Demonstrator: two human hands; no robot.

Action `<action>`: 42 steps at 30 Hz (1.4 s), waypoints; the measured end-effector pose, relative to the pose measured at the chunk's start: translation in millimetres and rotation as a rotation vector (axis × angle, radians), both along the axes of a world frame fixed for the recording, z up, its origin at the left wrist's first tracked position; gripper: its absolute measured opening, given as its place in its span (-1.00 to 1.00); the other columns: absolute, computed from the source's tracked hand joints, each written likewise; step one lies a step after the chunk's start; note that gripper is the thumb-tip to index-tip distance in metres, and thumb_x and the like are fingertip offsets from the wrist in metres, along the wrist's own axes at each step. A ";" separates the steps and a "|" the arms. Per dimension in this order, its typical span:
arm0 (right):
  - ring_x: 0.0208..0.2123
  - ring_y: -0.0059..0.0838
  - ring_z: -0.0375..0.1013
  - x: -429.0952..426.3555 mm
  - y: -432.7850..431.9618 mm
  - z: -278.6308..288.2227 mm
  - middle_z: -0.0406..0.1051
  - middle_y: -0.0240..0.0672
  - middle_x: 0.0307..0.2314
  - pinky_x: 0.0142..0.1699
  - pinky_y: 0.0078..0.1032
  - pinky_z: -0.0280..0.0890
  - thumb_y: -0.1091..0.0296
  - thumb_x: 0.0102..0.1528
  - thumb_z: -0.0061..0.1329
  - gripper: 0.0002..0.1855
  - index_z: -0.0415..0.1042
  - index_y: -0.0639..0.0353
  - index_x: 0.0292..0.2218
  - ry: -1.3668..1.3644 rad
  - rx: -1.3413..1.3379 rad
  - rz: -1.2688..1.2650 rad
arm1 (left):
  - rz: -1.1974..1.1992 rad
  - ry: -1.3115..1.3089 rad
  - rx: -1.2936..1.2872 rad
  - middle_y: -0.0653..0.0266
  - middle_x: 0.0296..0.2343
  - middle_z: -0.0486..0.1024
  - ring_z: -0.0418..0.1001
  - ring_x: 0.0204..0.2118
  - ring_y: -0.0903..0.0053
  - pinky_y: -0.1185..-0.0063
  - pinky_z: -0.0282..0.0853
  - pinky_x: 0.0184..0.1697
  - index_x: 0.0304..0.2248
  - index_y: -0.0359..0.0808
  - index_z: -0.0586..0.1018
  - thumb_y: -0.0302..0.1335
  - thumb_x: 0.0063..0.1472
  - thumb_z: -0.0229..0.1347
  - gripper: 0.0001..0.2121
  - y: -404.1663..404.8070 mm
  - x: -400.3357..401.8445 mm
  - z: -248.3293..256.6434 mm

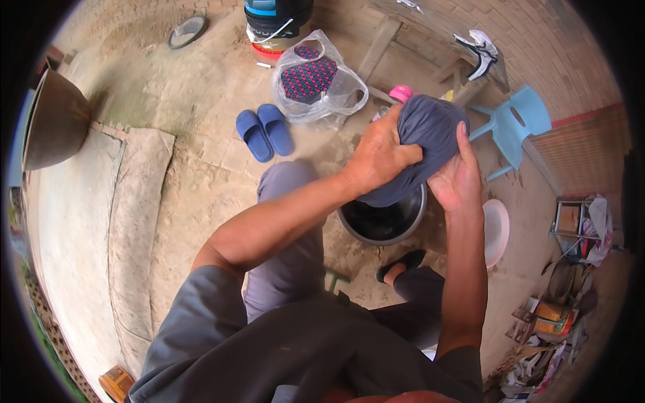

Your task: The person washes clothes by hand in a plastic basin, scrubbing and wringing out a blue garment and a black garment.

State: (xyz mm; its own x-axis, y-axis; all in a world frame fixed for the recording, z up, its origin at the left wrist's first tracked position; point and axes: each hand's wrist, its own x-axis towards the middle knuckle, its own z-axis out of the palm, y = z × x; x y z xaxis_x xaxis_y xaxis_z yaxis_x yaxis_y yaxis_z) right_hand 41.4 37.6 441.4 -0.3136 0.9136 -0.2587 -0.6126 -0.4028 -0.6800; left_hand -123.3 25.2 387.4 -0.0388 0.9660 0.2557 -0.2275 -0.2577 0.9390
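Observation:
A bunched dark blue-grey cloth (428, 136) is held up between my two hands. My left hand (382, 153) grips its left side, with the fingers curled into the folds. My right hand (457, 176) supports the cloth from the right, its thumb pointing up along the edge and its other fingers partly hidden. Below the cloth, a round basin (385, 243) with a grey rim and a dark inside stands on the ground, its far part covered by the cloth and my left forearm.
Blue slippers (264, 133) lie beyond my left knee, near a clear plastic bag (347, 103) holding patterned fabric. Stacked buckets (278, 30) stand behind. To the right are a light-blue plastic chair (519, 123), a pale pink-rimmed basin (496, 232) and a wire rack (579, 226).

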 end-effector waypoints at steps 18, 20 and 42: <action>-0.17 -0.41 0.52 74.4 -13.9 -178.6 0.53 -0.21 -0.15 -0.07 -0.43 0.42 0.18 0.34 -0.02 -0.68 0.50 0.25 -0.05 -0.514 -0.336 -0.043 | 0.197 0.106 0.173 0.21 -0.15 0.59 0.57 -0.12 0.44 0.49 0.47 0.02 0.06 -0.39 0.49 -0.47 0.16 0.16 -0.54 182.5 -161.0 -11.3; -0.18 -0.41 0.52 83.1 -25.5 -204.0 0.54 -0.22 -0.17 -0.09 -0.43 0.43 0.18 0.32 0.01 -0.68 0.50 0.25 -0.06 -0.518 -0.409 -0.056 | 0.153 0.186 0.165 0.21 -0.12 0.58 0.55 -0.10 0.51 0.55 0.44 0.08 0.10 -0.43 0.41 -0.56 0.13 0.19 -0.48 203.8 -189.4 -55.1; -0.33 -0.45 0.56 83.5 -77.7 -340.6 0.55 -0.33 -0.32 -0.22 -0.53 0.44 0.24 0.19 0.16 -0.72 0.54 0.26 -0.16 -0.920 -0.410 0.089 | 0.391 0.970 -0.160 -0.25 0.09 0.43 0.42 0.17 0.01 0.31 0.33 0.22 0.26 -0.42 0.25 0.07 -0.06 0.43 0.04 231.5 -221.1 -228.6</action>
State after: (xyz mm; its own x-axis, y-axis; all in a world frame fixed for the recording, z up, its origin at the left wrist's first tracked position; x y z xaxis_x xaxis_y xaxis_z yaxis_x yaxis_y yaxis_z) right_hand 124.9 -40.1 100.8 0.1027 0.6830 -0.7231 0.1236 -0.7301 -0.6721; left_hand -344.4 256.7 158.8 -0.2020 0.9556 0.2144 0.7103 -0.0078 0.7038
